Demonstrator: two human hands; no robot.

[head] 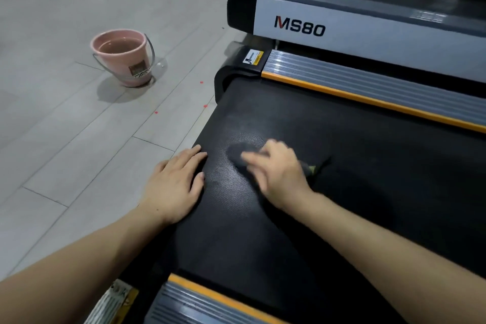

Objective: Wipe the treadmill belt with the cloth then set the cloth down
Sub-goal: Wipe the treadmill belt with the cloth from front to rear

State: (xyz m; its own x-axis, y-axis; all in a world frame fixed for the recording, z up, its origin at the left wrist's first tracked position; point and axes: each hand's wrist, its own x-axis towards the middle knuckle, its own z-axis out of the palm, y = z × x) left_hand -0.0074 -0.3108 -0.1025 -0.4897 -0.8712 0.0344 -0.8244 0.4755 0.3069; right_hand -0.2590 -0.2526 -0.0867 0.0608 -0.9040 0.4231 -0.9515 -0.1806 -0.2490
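The black textured treadmill belt (355,144) fills the middle and right of the view. A dark grey cloth (240,151) lies on it near the rear end, mostly covered by my right hand (278,168), which presses it onto the belt with fingers spread and blurred by motion. A corner of the cloth (315,167) sticks out to the right of that hand. My left hand (176,181) lies flat on the belt's rear edge, fingers straight, holding nothing.
Orange-trimmed grey side rails (368,84) run along both sides of the belt. A second treadmill marked MS80 (299,26) stands beyond. A pink bucket (123,58) with water sits on the grey tiled floor (65,139) to the left.
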